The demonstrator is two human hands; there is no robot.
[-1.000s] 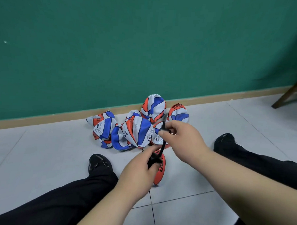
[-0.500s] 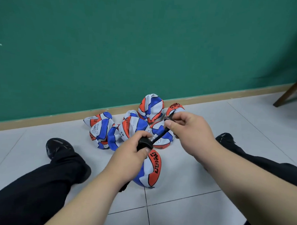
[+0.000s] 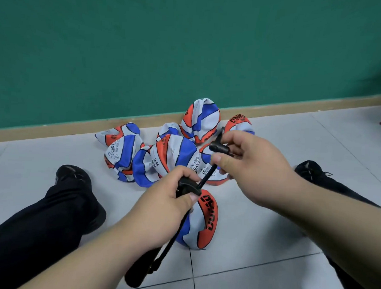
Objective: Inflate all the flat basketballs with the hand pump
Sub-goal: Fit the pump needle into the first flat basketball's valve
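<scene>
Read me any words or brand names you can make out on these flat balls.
"CHILD", cut off: left flat basketball.
"CHILDR", cut off: middle flat basketball.
Chinese characters beside both: too small to read.
Black stylised lettering on the nearest basketball, orange panel: too distorted to read.
No text visible on the hand pump.

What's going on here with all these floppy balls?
A person sits on the tiled floor with a black hand pump. The left hand grips its body, the right hand holds the T-handle, rod extended. One red, white and blue basketball lies beneath; any connection is hidden. A pile of crumpled flat basketballs lies by the green wall.
</scene>
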